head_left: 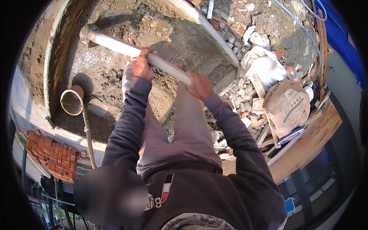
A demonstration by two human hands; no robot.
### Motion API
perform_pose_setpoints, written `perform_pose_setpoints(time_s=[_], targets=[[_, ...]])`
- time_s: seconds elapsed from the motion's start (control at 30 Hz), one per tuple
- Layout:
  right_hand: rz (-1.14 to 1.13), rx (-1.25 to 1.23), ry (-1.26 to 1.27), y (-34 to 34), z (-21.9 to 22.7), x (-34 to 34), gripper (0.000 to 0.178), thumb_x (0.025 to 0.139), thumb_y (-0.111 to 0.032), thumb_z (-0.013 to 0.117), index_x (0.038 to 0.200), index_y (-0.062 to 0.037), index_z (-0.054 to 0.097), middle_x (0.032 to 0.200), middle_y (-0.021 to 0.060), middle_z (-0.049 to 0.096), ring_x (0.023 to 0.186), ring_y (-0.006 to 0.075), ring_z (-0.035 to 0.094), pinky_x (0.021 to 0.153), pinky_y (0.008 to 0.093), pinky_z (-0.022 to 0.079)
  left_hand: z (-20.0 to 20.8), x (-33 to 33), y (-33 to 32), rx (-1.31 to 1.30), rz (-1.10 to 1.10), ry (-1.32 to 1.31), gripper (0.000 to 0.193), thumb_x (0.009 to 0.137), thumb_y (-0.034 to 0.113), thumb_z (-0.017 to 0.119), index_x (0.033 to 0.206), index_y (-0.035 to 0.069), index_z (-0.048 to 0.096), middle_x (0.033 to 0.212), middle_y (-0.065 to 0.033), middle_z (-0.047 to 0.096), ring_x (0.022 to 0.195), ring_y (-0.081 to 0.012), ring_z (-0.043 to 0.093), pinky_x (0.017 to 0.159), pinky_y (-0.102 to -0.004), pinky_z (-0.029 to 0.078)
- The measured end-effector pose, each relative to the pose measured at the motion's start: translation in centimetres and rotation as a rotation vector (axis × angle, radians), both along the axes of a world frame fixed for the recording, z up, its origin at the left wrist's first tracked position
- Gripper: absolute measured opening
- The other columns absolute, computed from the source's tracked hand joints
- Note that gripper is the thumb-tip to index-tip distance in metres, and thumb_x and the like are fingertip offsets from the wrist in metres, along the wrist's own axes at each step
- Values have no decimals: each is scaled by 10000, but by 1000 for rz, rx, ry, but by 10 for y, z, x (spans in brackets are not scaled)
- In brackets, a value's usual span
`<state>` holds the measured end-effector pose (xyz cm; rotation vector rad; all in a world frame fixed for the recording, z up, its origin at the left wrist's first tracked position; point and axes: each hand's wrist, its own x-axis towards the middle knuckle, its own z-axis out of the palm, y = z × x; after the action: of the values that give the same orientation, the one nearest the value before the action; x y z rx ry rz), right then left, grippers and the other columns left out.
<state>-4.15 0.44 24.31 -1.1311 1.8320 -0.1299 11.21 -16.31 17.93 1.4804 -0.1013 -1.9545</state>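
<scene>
Okay, so the biggest thing is the muddy pit (188, 40) filling the upper middle of the frame, with a pale-topped wall (50, 65) down the left and a pale edge (216, 34) slanting across the upper right. Next up is the long-handled tool (168, 68), running from upper left to the middle of the frame. Its head (86, 35) is over by the left side of the pit and looks caked in mud; from this angle I can't tell if it touches the ground. The left hand (142, 66) has its fingers curled round the shaft partway along, and the right hand (200, 85) is wrapped round the butt end.

Doing this well, imo: that hand spacing is good, front hand for the weight, rear hand for steering. I'd go for short, controlled strokes with a solid stance, because wet mud under bare feet (177, 63) looks slippery. Toes well clear of the head too, since one foot shows just past the shaft.

Quick count, big to small: 1 brick stack (53, 155) lower left (too many bricks to count), 2 sacks at right (white sack (262, 63), brown paper sack (287, 107)), 1 tool, 1 bucket (72, 102) at left, 2 hands, 2 feet, 1 orange-capped bottle (292, 74) upper right. Rubble (239, 92) bits: no chance.
</scene>
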Motion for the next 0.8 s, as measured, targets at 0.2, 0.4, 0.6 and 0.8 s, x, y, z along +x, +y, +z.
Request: perform_pose_setpoints(time_s=[0.2,0.4,0.6,0.8], targets=[[-18,219,178,93,-25,-73,399,683,-135,630,1067,-77,539,785,211,621,809,407,613,715,494,485,-65,-98,132,326,-149,33,162,817,41,634,925,-31,536,818,-132,612,723,-241,640,637,-350,562],[-248,411,317,236,-25,-118,370,663,-80,627,1024,-21,574,679,174,581,558,288,560,540,361,468,-108,-191,304,791,-309,368,356,765,152,754,1021,32,537,928,-92,559,857,-263,584,798,-425,508],[-275,474,192,198,-20,-106,361,673,-98,634,1019,-42,551,751,234,624,738,428,615,676,488,496,-105,-181,283,834,-236,258,344,758,156,772,992,51,544,840,-68,535,736,-233,571,649,-381,505],[-146,250,128,134,-45,-76,381,666,-97,656,1023,-65,526,713,214,614,704,414,616,637,485,489,-59,-145,188,502,6,30,203,802,76,680,924,27,525,702,-61,511,588,-185,532,554,-332,478]])
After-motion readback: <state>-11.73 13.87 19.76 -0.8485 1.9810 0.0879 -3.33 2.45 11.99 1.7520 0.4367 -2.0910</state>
